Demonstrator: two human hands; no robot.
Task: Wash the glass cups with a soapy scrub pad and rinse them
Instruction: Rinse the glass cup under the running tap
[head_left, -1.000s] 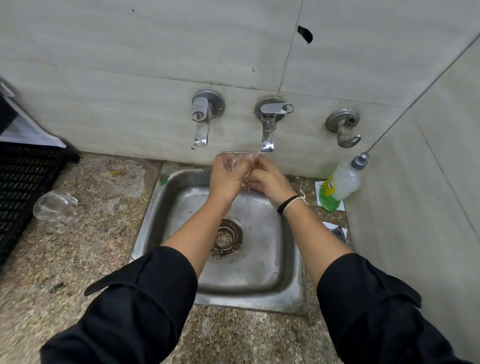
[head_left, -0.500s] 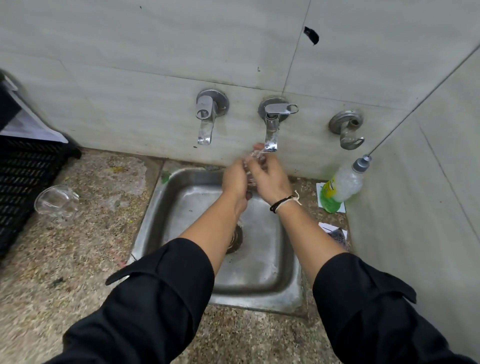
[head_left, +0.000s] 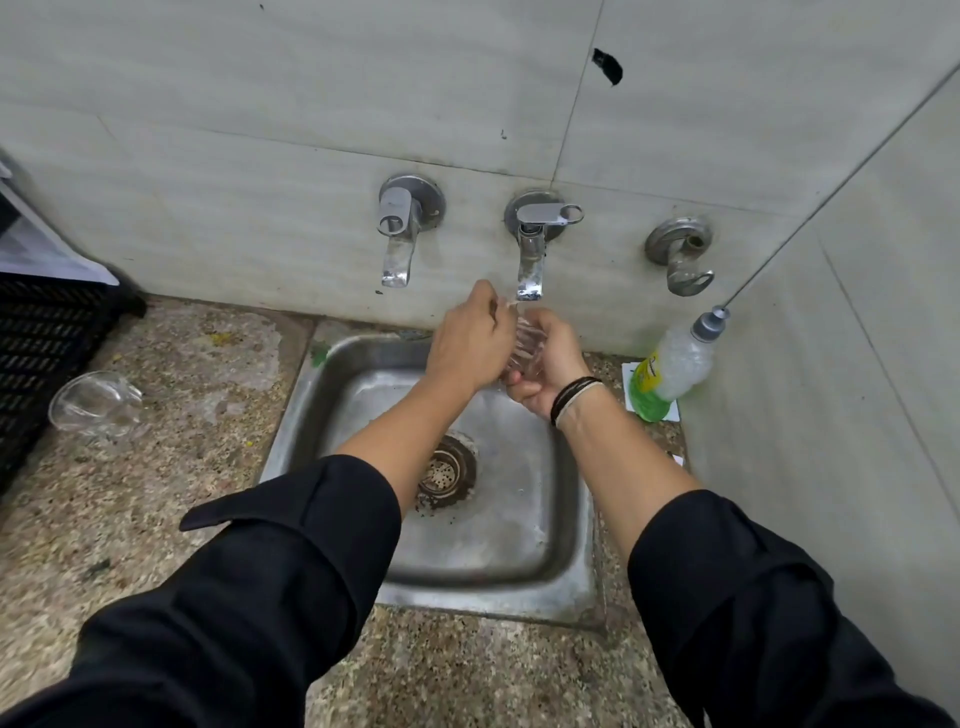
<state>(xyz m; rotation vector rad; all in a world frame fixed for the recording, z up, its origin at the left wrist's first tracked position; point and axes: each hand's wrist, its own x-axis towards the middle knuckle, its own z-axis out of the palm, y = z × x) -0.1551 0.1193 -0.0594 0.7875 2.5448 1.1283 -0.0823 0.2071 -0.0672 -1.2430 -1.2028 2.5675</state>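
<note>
Fingers of both the left hand (head_left: 470, 345) and right hand (head_left: 545, 364) were wrapped around the glass cup (head_left: 525, 349), kept right under the middle tap (head_left: 531, 260), probably so it'd rinse over the sink (head_left: 519, 519).

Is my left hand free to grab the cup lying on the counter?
Probably not yet: the left hand is on the cup under the tap. Nothing blocks the way to the counter cup.

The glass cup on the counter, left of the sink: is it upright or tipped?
Tipped: the glass cup lies on its side.
</note>
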